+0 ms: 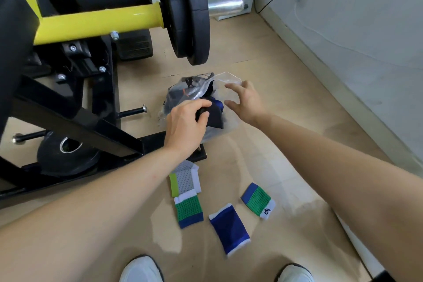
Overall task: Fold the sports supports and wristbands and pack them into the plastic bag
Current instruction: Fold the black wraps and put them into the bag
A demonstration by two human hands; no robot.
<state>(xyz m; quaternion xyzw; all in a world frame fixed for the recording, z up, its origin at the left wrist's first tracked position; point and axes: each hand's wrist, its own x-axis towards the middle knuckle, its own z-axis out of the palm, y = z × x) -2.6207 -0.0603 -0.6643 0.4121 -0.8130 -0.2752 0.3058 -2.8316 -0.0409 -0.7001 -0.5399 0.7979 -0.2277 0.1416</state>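
On the smooth tan floor (pixel 286 139) lie a clear plastic bag (pixel 231 79), far, and four small knitted wristbands (pixel 229 228), near.

A clear plastic bag (pixel 196 89) lies crumpled on the floor, already bulging with dark items, one of them showing an orange streak. At its near, open side a dark support (pixel 215 118) with a blue edge sits partly inside, gripped by the left hand (pixel 185 126). Nearer the person, four wristbands lie flat on the floor, well apart from the bag. A grey wristband (pixel 185 181) has lime-green and white ends. Touching its near edge is a green wristband (pixel 189 211) with white and blue ends. To the right lies a blue wristband (pixel 229 228) with white ends, tilted. Further right, a logo wristband (pixel 258 200) is green, blue at one end and white with a dark mark at the other.
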